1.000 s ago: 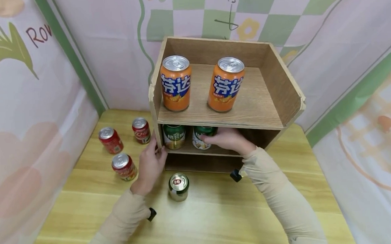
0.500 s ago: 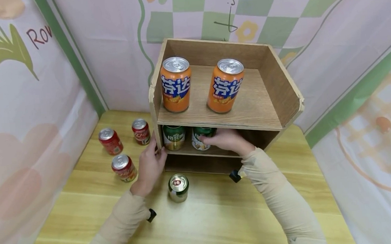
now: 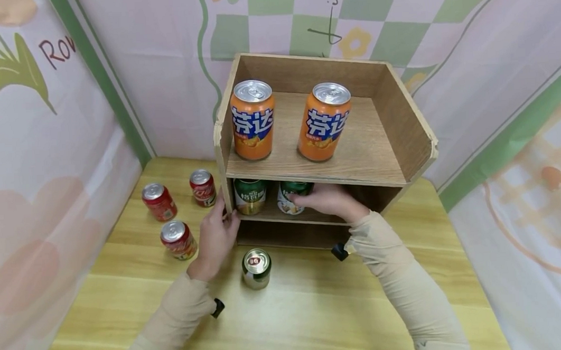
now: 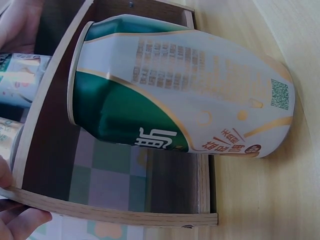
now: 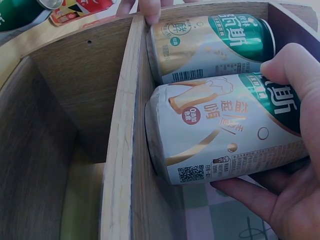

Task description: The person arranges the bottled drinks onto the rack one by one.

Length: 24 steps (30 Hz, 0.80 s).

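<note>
My right hand [image 3: 328, 200] reaches into the middle level of a small wooden shelf [image 3: 309, 172] and grips a green-and-white drink can [image 5: 220, 130]. In the right wrist view the thumb lies over the can's green top part, fingers curled beneath. The can stands upright with its base at the shelf board. Left of it stands a green-and-gold can [image 3: 250, 199], seen close beside it in the right wrist view. My left hand [image 3: 215, 236] holds the shelf's left side panel, fingers and thumb around its front edge. Another green-and-white can [image 4: 165, 90] stands on the table before the shelf.
Two orange soda cans [image 3: 253, 123] stand on the shelf's top level. Three red cans [image 3: 160, 203] stand on the wooden table [image 3: 316, 310] left of the shelf. Patterned cloth walls [image 3: 161, 70] close in the back and sides. The shelf's lower level [image 3: 288, 235] opens toward me.
The can in my right hand has shifted slightly to the right, away from the green-and-gold can. My left hand stays on the side panel.
</note>
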Each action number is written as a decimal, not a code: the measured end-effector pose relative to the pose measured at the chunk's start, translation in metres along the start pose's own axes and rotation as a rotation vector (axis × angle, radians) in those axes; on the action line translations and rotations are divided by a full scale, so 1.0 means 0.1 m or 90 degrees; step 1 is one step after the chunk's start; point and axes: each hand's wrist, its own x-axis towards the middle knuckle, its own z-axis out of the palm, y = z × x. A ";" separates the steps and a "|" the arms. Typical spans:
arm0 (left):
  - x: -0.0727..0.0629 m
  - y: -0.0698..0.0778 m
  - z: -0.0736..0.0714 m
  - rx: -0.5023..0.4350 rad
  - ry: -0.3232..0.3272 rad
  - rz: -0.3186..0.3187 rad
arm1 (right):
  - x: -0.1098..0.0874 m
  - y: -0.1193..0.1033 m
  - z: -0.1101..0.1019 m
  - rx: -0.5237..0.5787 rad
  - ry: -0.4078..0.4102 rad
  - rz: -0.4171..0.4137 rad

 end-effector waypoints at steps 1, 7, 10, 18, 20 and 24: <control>0.00 0.00 0.00 -0.001 -0.001 -0.003 | 0.00 0.00 -0.01 -0.007 0.001 0.004; 0.00 0.00 -0.01 0.006 -0.006 -0.017 | -0.02 0.05 -0.05 -0.009 -0.001 0.013; 0.00 0.01 -0.01 0.004 -0.007 -0.015 | -0.03 0.08 -0.07 0.002 -0.001 0.008; 0.01 0.01 0.01 -0.004 -0.006 -0.003 | -0.07 0.10 -0.10 0.011 0.009 -0.011; 0.02 0.01 0.01 -0.005 -0.006 -0.002 | -0.07 0.10 -0.10 0.020 0.006 -0.024; 0.02 0.01 0.00 -0.006 -0.006 0.000 | -0.07 0.10 -0.10 0.038 -0.003 -0.030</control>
